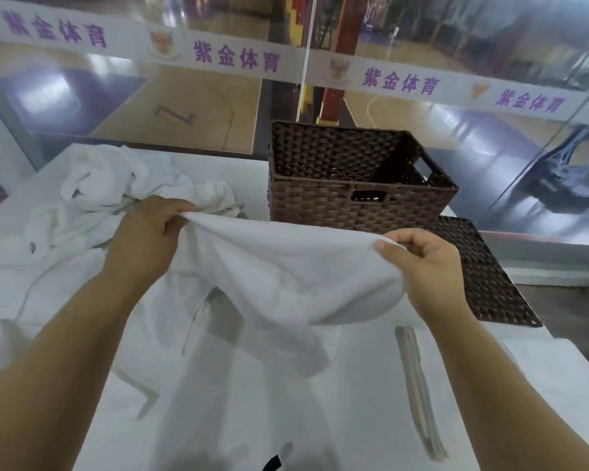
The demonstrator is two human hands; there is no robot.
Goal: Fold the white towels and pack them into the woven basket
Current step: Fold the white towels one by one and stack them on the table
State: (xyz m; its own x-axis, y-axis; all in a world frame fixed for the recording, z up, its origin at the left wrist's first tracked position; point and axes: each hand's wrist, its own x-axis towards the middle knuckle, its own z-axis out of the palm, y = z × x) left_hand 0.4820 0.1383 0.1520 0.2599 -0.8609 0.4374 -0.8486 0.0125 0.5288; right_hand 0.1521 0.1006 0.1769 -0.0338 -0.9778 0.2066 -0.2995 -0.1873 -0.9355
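Note:
I hold one white towel [279, 277] up above the table by its top edge, and it sags between my hands. My left hand [143, 236] grips the left end of that edge. My right hand [425, 266] pinches the right end. The towel's lower part hangs down to the white table cover. A dark brown woven basket [323, 202] stands just beyond the towel, open at the top, and I see nothing inside it. A rumpled heap of more white towels [116, 185] lies at the back left.
The basket's flat woven lid [490, 283] lies on the table to the right, behind my right hand. White cloth covers the table [354, 402]. A glass wall with a printed band runs behind the table, and the table's right edge [575, 365] is close.

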